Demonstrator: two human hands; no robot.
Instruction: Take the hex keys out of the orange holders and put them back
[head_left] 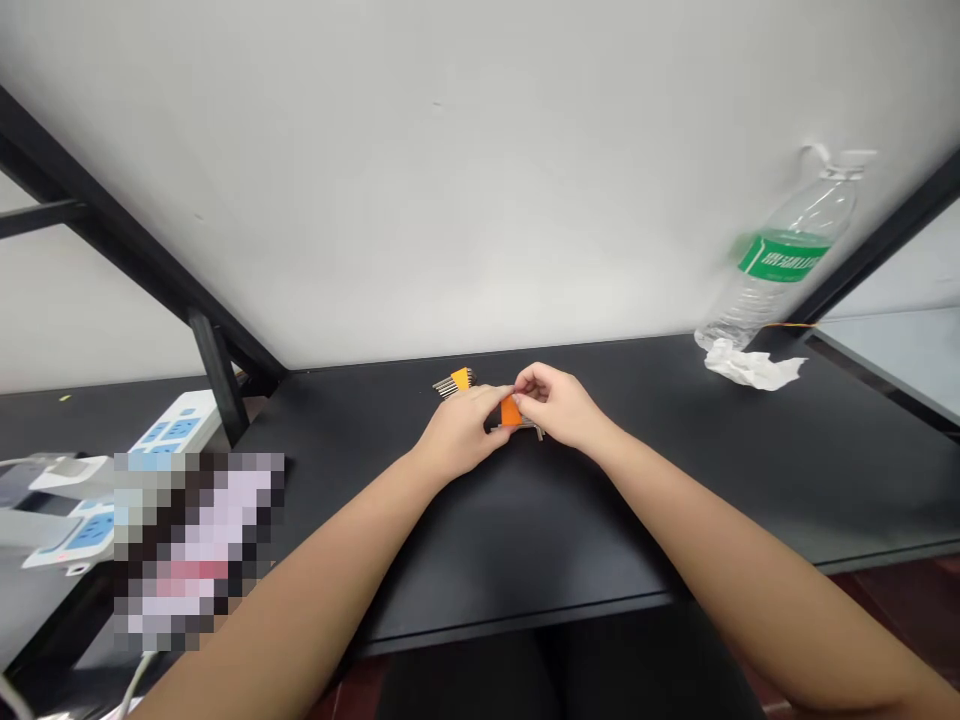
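A set of hex keys in an orange holder (511, 411) is between my hands, low over the black tabletop. My left hand (461, 430) grips the holder from the left, fingers over its top and thumb at its lower edge. Metal key ends stick out below and to the right. My right hand (562, 408) has thumb and forefinger pinched together at the holder's upper right edge; what lies between those fingertips is hidden. Just behind my left hand lies a second orange-held hex key set (461, 379), partly covered by that hand.
A clear plastic bottle with a green label (784, 257) leans by the wall at right, a crumpled white tissue (754, 368) before it. White power strips (176, 425) with plugs and a blurred-out pinkish item (202, 550) are at left. Black frame bars (135, 240) rise at both sides.
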